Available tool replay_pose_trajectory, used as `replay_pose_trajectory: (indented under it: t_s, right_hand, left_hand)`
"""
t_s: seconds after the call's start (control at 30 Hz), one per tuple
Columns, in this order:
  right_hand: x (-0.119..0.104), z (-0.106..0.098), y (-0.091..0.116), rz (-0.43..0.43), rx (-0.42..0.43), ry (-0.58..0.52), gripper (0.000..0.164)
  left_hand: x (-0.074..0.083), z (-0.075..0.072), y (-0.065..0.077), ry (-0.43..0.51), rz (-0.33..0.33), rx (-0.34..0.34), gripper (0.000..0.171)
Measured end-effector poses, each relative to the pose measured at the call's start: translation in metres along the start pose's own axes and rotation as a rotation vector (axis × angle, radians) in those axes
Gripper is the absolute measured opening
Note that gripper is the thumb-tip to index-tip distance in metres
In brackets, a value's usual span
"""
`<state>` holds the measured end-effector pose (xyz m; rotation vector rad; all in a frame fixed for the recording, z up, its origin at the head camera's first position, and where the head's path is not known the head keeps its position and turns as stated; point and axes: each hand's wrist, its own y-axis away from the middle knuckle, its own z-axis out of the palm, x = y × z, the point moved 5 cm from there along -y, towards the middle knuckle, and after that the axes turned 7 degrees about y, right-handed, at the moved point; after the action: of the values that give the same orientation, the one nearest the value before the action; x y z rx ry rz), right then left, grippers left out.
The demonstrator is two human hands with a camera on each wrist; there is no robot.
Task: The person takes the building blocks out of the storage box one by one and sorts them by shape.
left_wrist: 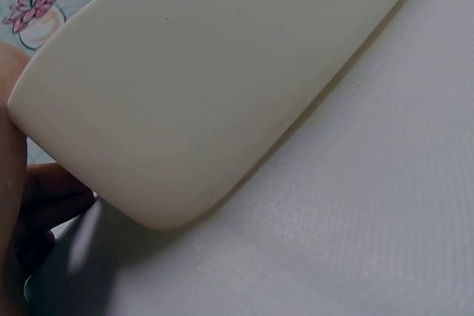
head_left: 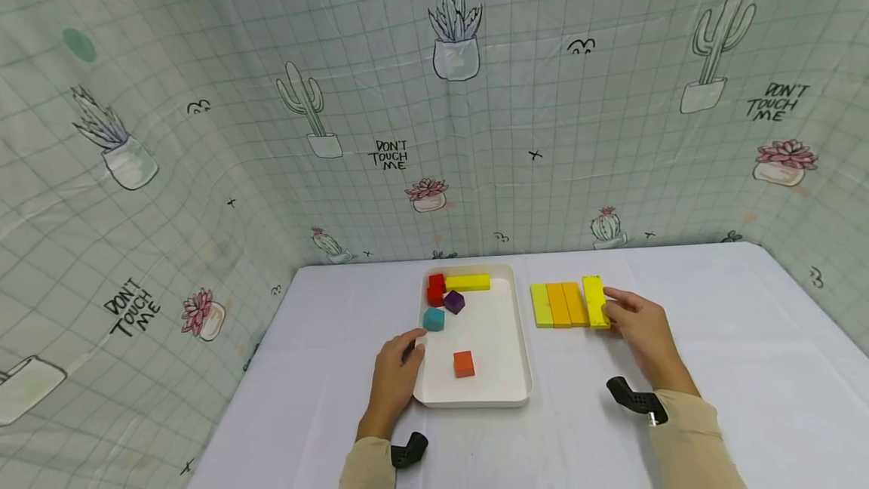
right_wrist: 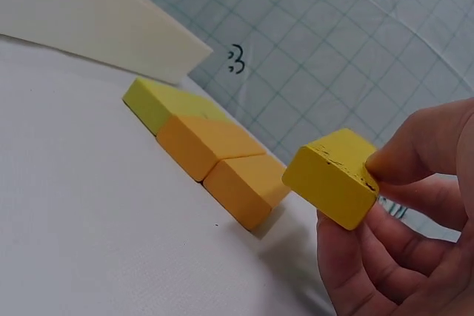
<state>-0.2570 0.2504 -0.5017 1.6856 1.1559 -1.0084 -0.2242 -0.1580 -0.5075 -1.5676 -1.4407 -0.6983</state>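
Observation:
My right hand point(head_left: 641, 327) pinches a bright yellow block point(head_left: 594, 302) between thumb and fingers. In the right wrist view this yellow block point(right_wrist: 329, 183) is lifted off the cloth, its end face towards the camera. Left of it, a yellow-green block point(head_left: 541, 305) and two orange blocks point(head_left: 568, 304) lie side by side, touching. My left hand point(head_left: 395, 372) grips the left edge of a white tray point(head_left: 475, 396). In the left wrist view the tray's outer wall point(left_wrist: 170, 109) fills much of the picture, with curled fingers point(left_wrist: 52, 194) at its side.
Inside the tray, red blocks point(head_left: 435, 291), a yellow block point(head_left: 468, 282), a purple block point(head_left: 454, 302) and a teal block point(head_left: 434, 319) sit towards the back left. An orange-red cube point(head_left: 464, 364) lies nearer the front. A patterned cloth point(head_left: 489, 195) hangs behind the white table point(head_left: 570, 444).

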Motion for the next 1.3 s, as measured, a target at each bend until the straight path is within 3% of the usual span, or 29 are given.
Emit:
replay_pose_trajectory:
  t_s: [0.47, 0.87, 1.3]
  right_hand:
    - [0.001, 0.002, -0.019, -0.036, 0.003, 0.076, 0.051]
    - [-0.004, 0.006, -0.024, -0.135, -0.058, 0.377, 0.049]
    - [-0.006, -0.001, -0.026, -0.154, -0.072, 0.459, 0.049]
  left_hand:
    - [-0.003, -0.003, 0.003, 0.012, -0.012, 0.02, 0.029]
    - [-0.007, -0.002, 0.003, 0.012, -0.022, 0.031, 0.028]
    - [-0.004, 0.002, -0.001, -0.001, -0.018, 0.013, 0.028]
